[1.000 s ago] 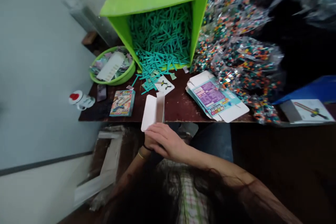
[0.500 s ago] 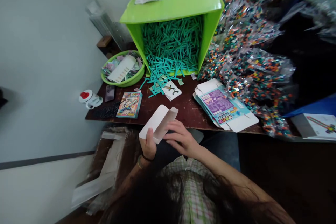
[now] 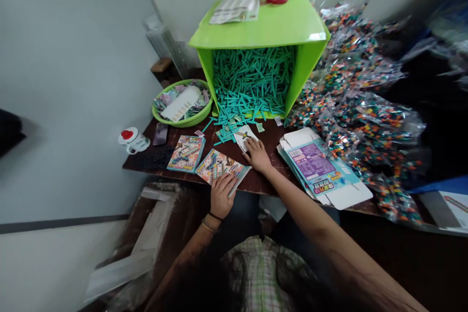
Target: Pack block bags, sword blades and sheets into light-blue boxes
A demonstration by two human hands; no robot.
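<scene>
A dark wooden table [image 3: 263,183] carries a green plastic crate tipped on its side [image 3: 263,29], teal sticks [image 3: 252,83] spilling from it. A round green basin [image 3: 183,105] sits left of the crate, clear bags of coloured beads [image 3: 358,102] right. A stack of flat printed cartons [image 3: 321,168] lies before the bags.

A dark wooden table [image 3: 263,183] carries a tipped green bin [image 3: 263,24] spilling teal sticks [image 3: 252,83], a green bowl [image 3: 182,120], two printed boxes [image 3: 187,153], flat carton blanks [image 3: 321,170], bagged beads [image 3: 365,107], a phone [image 3: 160,133] and a leaflet [image 3: 244,135].
</scene>
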